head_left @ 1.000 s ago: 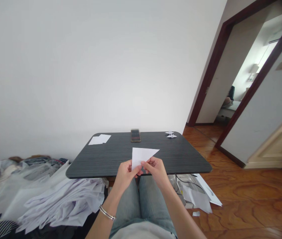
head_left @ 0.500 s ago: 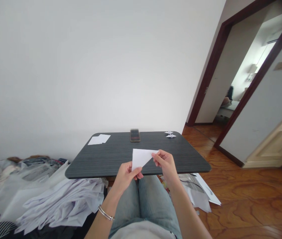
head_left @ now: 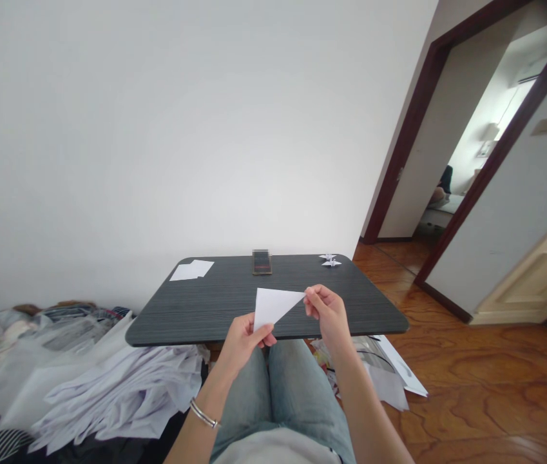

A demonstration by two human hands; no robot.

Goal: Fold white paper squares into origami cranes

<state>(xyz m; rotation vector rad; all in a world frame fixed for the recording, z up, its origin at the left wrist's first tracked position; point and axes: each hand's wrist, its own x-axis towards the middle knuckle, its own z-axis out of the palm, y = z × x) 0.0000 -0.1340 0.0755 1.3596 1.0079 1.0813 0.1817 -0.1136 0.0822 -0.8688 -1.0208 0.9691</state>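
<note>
A white sheet of paper folded into a triangle point(head_left: 276, 305) is held up above the near part of the dark table point(head_left: 196, 316). My left hand point(head_left: 250, 335) pinches its lower left corner, thumb on top and fingers beneath. At the paper's pointed right tip, my right hand point(head_left: 324, 305) is closed, thumb and forefinger pinching the corner. Two small white folded paper cranes point(head_left: 330, 260) sit at the table's far right. Several loose white sheets point(head_left: 190, 270) lie at its far left.
A phone point(head_left: 262, 262) leans at the table's back middle, near the wall. Left of the table is a heap of white cloth and bags point(head_left: 128, 393). Papers and a flat white board point(head_left: 401, 364) lie on the floor at right. Through the doorway, a person point(head_left: 442, 183) is partly visible.
My right hand has slid outward to the right, from the folded paper's upper edge to its pointed tip. My left hand keeps its pinch almost in place.
</note>
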